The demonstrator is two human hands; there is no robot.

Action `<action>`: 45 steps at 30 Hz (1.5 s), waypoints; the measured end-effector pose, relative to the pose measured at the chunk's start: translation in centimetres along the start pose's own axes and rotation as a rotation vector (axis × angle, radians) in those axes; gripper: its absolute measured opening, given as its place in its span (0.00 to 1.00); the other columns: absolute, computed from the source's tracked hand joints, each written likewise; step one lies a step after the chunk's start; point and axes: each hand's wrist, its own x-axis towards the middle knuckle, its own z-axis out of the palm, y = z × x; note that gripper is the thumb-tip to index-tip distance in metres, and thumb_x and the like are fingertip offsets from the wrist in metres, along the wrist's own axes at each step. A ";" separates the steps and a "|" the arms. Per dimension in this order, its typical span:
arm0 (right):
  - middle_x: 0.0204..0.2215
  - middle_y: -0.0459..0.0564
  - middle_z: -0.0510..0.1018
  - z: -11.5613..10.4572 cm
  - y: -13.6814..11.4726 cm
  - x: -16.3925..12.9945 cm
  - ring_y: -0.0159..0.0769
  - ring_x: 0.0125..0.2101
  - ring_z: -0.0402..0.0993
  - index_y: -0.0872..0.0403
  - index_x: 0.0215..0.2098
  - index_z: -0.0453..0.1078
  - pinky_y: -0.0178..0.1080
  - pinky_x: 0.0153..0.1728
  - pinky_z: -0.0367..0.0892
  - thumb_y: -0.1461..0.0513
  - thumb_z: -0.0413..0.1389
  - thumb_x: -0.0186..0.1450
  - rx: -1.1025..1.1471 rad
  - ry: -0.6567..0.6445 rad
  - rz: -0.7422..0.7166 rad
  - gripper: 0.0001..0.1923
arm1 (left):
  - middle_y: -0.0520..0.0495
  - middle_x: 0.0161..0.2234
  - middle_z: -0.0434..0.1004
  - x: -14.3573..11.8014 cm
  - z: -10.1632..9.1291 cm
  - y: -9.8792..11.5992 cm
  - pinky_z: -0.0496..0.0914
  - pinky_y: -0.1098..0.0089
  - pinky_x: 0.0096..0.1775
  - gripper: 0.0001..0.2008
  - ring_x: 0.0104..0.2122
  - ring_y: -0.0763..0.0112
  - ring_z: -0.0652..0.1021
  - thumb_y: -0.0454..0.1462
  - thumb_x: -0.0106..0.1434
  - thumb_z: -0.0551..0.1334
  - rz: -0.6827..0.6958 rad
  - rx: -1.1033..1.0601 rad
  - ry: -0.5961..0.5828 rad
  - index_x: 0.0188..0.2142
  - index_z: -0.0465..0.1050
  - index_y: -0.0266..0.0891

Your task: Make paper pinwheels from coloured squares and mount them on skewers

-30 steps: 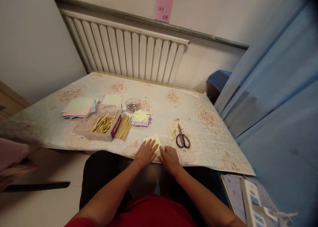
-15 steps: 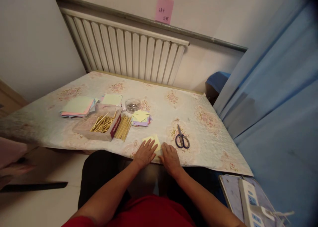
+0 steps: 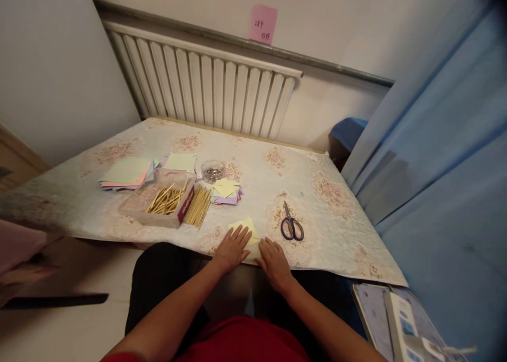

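Head view: two hands lie flat on one yellow paper square (image 3: pixel 246 229) at the near edge of the counter (image 3: pixel 336 219). Left hand (image 3: pixel 233 248) has its fingers spread wide over the square's left part, gripping nothing. Right hand (image 3: pixel 274 259) rests palm down just beside it, fingers loosely together, touching the square's near right edge. One pair of scissors (image 3: pixel 291 226) lies just right of the square, blades pointing away. Farther left stand one tray (image 3: pixel 158 206) of sticks, one loose bundle of sticks (image 3: pixel 198 206) beside it, one small bowl (image 3: pixel 213 170), one pile of small squares (image 3: pixel 225 189), and two stacks of larger sheets (image 3: pixel 129 172).
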 end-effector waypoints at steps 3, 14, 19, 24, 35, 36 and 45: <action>0.53 0.63 0.71 -0.1 1.0 1.9 0.43 0.55 0.66 0.61 0.57 0.63 0.49 0.54 0.62 0.62 0.43 0.69 0.093 0.132 0.146 0.21 | 0.42 0.65 0.54 -0.5 -0.1 -0.2 0.52 0.53 0.61 0.31 0.65 0.58 0.54 0.48 0.66 0.51 -0.026 -0.007 0.004 0.65 0.51 0.40; 0.57 0.67 0.66 2.1 0.8 17.2 0.46 0.59 0.59 0.66 0.59 0.60 0.50 0.58 0.55 0.55 0.40 0.71 0.146 0.144 0.333 0.27 | 0.42 0.66 0.52 -1.6 -0.2 -0.2 0.52 0.48 0.60 0.32 0.65 0.53 0.53 0.50 0.63 0.55 -0.006 -0.012 -0.052 0.64 0.53 0.45; 0.62 0.68 0.57 5.5 -0.7 17.3 0.52 0.63 0.50 0.66 0.61 0.57 0.54 0.60 0.46 0.51 0.46 0.68 0.031 0.005 0.307 0.31 | 0.42 0.66 0.52 -1.6 0.1 -0.4 0.52 0.47 0.60 0.33 0.65 0.52 0.53 0.51 0.63 0.54 -0.015 -0.005 -0.077 0.65 0.50 0.46; 0.64 0.66 0.54 6.3 -0.2 16.9 0.51 0.65 0.45 0.62 0.63 0.54 0.55 0.61 0.39 0.49 0.45 0.68 -0.058 0.010 0.237 0.32 | 0.42 0.66 0.50 -1.6 0.2 -0.3 0.51 0.47 0.60 0.33 0.65 0.52 0.53 0.51 0.64 0.53 -0.023 -0.017 -0.105 0.65 0.49 0.46; 0.62 0.64 0.59 5.5 2.4 19.6 0.48 0.64 0.49 0.61 0.61 0.57 0.54 0.61 0.43 0.53 0.44 0.69 0.062 -0.001 0.284 0.27 | 0.44 0.67 0.48 -1.6 0.2 -0.2 0.49 0.47 0.61 0.33 0.65 0.53 0.50 0.50 0.64 0.54 -0.033 -0.046 -0.126 0.65 0.50 0.46; 0.62 0.64 0.60 5.2 2.7 19.7 0.47 0.63 0.51 0.62 0.61 0.57 0.53 0.61 0.45 0.54 0.43 0.70 0.104 -0.002 0.306 0.27 | 0.44 0.67 0.48 -1.7 0.1 -0.3 0.49 0.47 0.61 0.33 0.65 0.53 0.50 0.50 0.64 0.54 -0.028 -0.049 -0.127 0.65 0.50 0.46; 0.63 0.61 0.57 0.3 0.4 12.4 0.42 0.65 0.47 0.60 0.64 0.52 0.50 0.62 0.52 0.57 0.46 0.68 0.249 0.017 -0.205 0.29 | 0.40 0.66 0.52 -1.6 -0.6 -0.5 0.50 0.48 0.61 0.34 0.65 0.52 0.52 0.50 0.63 0.55 -0.007 -0.090 -0.088 0.65 0.51 0.42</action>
